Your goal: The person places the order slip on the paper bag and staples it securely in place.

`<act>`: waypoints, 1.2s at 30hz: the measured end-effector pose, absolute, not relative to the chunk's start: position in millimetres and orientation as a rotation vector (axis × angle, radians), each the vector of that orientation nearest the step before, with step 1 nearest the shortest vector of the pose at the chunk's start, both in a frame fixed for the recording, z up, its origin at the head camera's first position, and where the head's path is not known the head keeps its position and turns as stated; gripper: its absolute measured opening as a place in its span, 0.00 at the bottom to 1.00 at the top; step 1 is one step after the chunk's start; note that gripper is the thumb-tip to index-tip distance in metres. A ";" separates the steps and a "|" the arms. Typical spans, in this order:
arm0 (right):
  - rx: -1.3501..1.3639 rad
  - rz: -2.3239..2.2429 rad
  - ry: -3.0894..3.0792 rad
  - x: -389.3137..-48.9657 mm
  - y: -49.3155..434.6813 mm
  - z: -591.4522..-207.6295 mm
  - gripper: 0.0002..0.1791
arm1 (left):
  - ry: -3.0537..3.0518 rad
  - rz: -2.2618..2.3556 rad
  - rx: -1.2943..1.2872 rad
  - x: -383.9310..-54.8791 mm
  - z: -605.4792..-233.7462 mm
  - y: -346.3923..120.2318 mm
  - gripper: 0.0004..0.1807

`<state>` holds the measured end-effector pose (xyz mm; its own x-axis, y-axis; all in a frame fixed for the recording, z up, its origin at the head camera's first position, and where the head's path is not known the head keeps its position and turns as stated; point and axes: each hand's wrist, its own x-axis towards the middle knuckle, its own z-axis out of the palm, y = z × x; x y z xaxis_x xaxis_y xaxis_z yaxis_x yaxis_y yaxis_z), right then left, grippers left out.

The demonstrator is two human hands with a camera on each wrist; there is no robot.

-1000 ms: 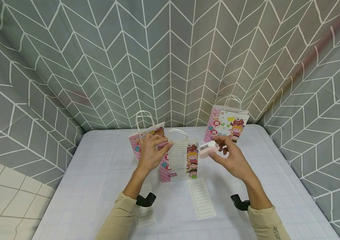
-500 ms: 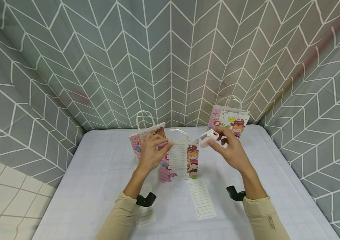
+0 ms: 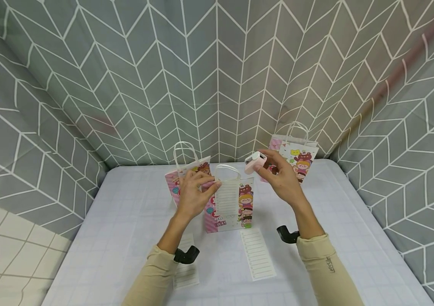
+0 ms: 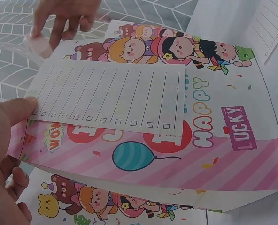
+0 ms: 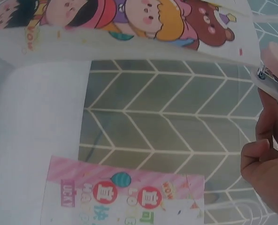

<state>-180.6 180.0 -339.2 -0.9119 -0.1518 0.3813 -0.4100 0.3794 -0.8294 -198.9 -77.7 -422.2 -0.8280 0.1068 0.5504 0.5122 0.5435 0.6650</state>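
Note:
A printed paper gift bag point(image 3: 221, 222) stands mid-table with cartoon faces down its side. A lined checklist strip point(image 4: 106, 96) lies against its front, its top at the bag's upper edge. My left hand point(image 3: 195, 193) pinches strip and bag edge together, the thumb point(image 4: 21, 108) on the strip's end. In my right hand point(image 3: 283, 178) is a small pink-and-white stapler point(image 3: 255, 162), gripped between thumb and fingers. It is raised by the bag's top right, near the white handle point(image 3: 228, 167); its metal mouth faces the bag edge in the right wrist view.
Behind my left hand stands a second bag point(image 3: 172, 180), and a third bag point(image 3: 304, 157) is at the back right. Two more lined strips lie on the table: one strip point(image 3: 258, 255) before the bag, another strip point(image 3: 187, 278) partly under my left forearm. A patterned curtain point(image 3: 217, 85) rises behind.
My right hand has carried the stapler up and to the left, from beside the bag's right edge to above its top right. The left hand and the bag have stayed in place.

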 end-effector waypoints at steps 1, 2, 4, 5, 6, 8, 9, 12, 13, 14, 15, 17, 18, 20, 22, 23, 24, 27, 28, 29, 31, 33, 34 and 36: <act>0.507 1.540 -2.400 -182.4 176.6 -338.9 0.25 | -2.334 -1.213 -0.501 -198.9 -422.2 -77.7 0.14; 0.516 1.535 -2.401 -184.2 173.5 -339.1 0.25 | -2.332 -1.209 -0.500 -198.8 -422.2 -77.6 0.14; 0.540 1.533 -2.401 -190.8 169.1 -343.6 0.25 | -2.328 -1.200 -0.495 -198.7 -422.6 -77.3 0.14; 0.549 1.529 -2.403 -194.4 167.6 -346.9 0.25 | -2.325 -1.194 -0.493 -198.6 -423.0 -77.1 0.14; 0.560 1.527 -2.405 -198.1 166.4 -350.5 0.26 | -2.322 -1.188 -0.492 -198.4 -423.0 -76.8 0.14; 0.571 1.520 -2.418 -203.8 164.7 -357.2 0.26 | -2.316 -1.175 -0.489 -198.2 -423.6 -76.0 0.14; 0.578 1.519 -2.422 -206.6 164.2 -360.6 0.26 | -2.313 -1.172 -0.487 -198.0 -423.8 -75.6 0.15; 0.609 1.514 -2.434 -209.8 161.6 -364.9 0.26 | -2.300 -1.160 -0.486 -197.6 -423.6 -74.3 0.15; 0.623 1.515 -2.437 -209.9 160.8 -365.3 0.26 | -2.295 -1.157 -0.483 -197.7 -423.7 -74.0 0.15; 0.638 1.509 -2.443 -210.3 160.1 -365.9 0.26 | -2.293 -1.153 -0.480 -197.6 -423.6 -73.7 0.15; 0.655 1.503 -2.447 -210.4 159.6 -366.1 0.26 | -2.290 -1.150 -0.477 -197.4 -423.4 -73.5 0.15; 0.689 1.492 -2.457 -210.1 158.5 -366.2 0.25 | -2.291 -1.144 -0.466 -197.1 -423.0 -73.0 0.16; 0.703 1.486 -2.463 -209.7 157.9 -365.8 0.25 | -2.292 -1.143 -0.461 -197.0 -423.0 -72.8 0.16; 0.727 1.474 -2.480 -209.0 156.9 -365.5 0.25 | -2.295 -1.138 -0.453 -197.0 -423.0 -72.6 0.16; 0.745 1.470 -2.495 -208.4 155.8 -365.2 0.25 | -2.291 -1.137 -0.451 -197.0 -423.2 -72.3 0.17; 0.752 1.463 -2.504 -208.0 155.3 -364.8 0.25 | -2.285 -1.135 -0.452 -197.0 -423.5 -72.3 0.17; 0.756 1.457 -2.516 -207.7 154.8 -364.6 0.25 | -2.278 -1.132 -0.453 -197.1 -423.7 -72.1 0.17; 0.782 1.447 -2.535 -207.0 153.7 -363.9 0.26 | -2.260 -1.127 -0.459 -197.4 -424.4 -71.7 0.17; 0.793 1.444 -2.540 -207.0 153.4 -363.7 0.26 | -2.256 -1.125 -0.460 -197.4 -424.6 -71.7 0.17; 0.803 1.442 -2.544 -207.0 153.2 -363.2 0.26 | -2.253 -1.123 -0.460 -197.5 -424.9 -71.6 0.17; 0.823 1.434 -2.552 -207.3 152.4 -362.1 0.26 | -2.255 -1.119 -0.458 -197.5 -424.6 -71.3 0.17; 0.838 1.413 -2.561 -207.7 151.3 -361.0 0.26 | -2.258 -1.112 -0.457 -197.6 -424.5 -70.9 0.16; 0.844 1.401 -2.565 -207.8 150.4 -360.1 0.26 | -2.257 -1.108 -0.456 -197.5 -424.3 -70.7 0.16; 0.854 1.379 -2.569 -207.1 148.4 -358.0 0.26 | -2.257 -1.100 -0.458 -197.6 -424.0 -70.2 0.15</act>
